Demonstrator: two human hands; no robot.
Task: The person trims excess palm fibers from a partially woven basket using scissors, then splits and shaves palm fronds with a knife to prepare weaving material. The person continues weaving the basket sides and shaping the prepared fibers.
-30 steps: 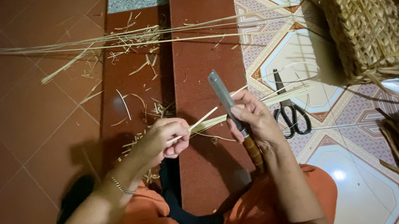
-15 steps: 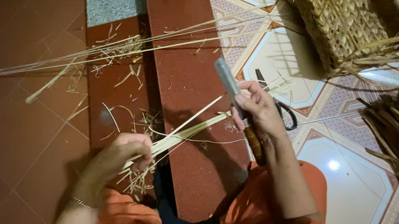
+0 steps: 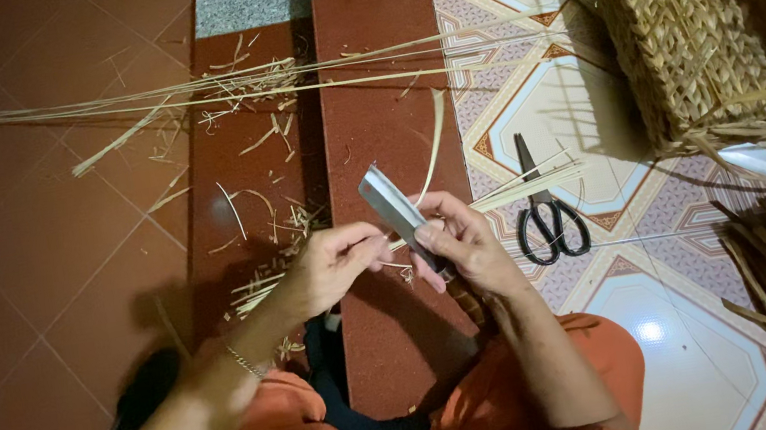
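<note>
Centrally, a flat-bladed knife (image 3: 395,211) is gripped in the right hand (image 3: 460,242), blade tilted up-left. A pale reed strip (image 3: 501,193) is pinched by the left hand (image 3: 335,265) against the blade; black scissors (image 3: 550,216) lie just beside.

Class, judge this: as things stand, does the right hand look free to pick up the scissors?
Probably not at once. The right hand is gripping a knife against the straw. The scissors lie close beside it on bare tile, with nothing between them.
</note>
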